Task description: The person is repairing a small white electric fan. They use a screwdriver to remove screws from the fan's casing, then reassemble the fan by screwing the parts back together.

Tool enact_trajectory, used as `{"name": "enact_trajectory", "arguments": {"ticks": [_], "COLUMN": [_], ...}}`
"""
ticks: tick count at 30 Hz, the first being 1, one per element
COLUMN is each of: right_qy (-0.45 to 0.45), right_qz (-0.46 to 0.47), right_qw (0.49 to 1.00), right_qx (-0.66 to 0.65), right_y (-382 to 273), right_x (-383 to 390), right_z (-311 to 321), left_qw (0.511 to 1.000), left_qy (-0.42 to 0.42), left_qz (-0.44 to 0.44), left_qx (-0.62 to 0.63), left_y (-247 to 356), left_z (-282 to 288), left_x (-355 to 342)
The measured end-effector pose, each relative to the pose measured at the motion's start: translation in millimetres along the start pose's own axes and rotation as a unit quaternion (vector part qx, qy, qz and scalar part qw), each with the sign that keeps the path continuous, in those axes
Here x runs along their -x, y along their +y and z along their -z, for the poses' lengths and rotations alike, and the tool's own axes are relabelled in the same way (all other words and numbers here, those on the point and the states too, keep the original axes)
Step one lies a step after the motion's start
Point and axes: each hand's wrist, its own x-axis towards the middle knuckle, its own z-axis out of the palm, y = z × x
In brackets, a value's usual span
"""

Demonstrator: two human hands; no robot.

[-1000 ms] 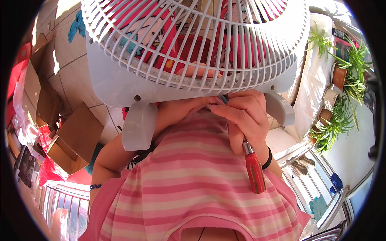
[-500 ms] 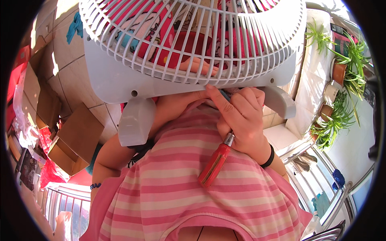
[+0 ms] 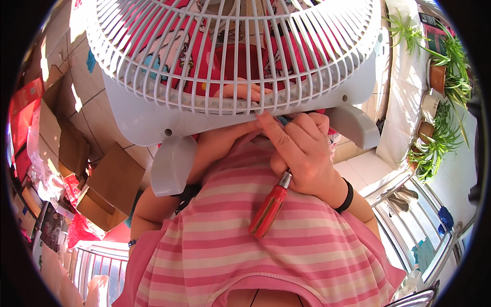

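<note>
A light grey fan frame [image 3: 140,115] with a curved slatted grille [image 3: 225,48] spans the upper middle, close to my body. My left hand [image 3: 242,92] grips the frame's lower edge; its fingers show through the bars behind the grille. In my right hand [image 3: 304,148] is a screwdriver [image 3: 268,212] with a red handle, pointing down toward my striped shirt. The right index finger stretches up and touches the frame's lower edge beside the left wrist. The screwdriver's tip is hidden by the hand. Two rounded feet, left [image 3: 174,166] and right [image 3: 354,126], stick out toward me.
Behind the grille lie my red patterned trousers [image 3: 176,56] and something dark red. An opened cardboard box [image 3: 112,176] and red packaging sit to the left on the tiled floor [image 3: 99,102]. Potted green plants [image 3: 437,148] line the right, above a metal rack [image 3: 404,225].
The view has shifted slightly, and the fan frame sits a little further left. Both hands keep their hold, with the right index finger still at the frame's edge.
</note>
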Motion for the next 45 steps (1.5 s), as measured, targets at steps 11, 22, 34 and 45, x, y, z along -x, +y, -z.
{"name": "enact_trajectory", "arguments": {"ticks": [11, 22, 34, 45], "right_qy": [0.027, 0.023, 0.084, 0.122], "right_qz": [-0.01, -0.005, 0.027, 0.024], "right_qw": [0.991, 0.992, 0.995, 0.988], "right_qx": [-0.134, -0.123, 0.053, 0.095], "right_y": [1.3, -0.1, -0.8, -2.3], "right_x": [6.0, 6.9, -7.2, -20.2], "right_z": [-14.0, -8.2, -5.7, -8.5], "left_qw": [0.997, 0.997, 0.998, 1.0], "left_qy": [-0.038, 0.006, -0.029, -0.012], "left_qz": [-0.059, -0.047, -0.063, -0.018], "left_qx": [-0.027, 0.054, -0.005, -0.022], "left_y": [-7.1, -18.2, -11.4, -5.4], "left_z": [10.2, 7.5, 9.2, 8.2], "left_x": [-5.0, -1.5, -5.7, -2.7]}}
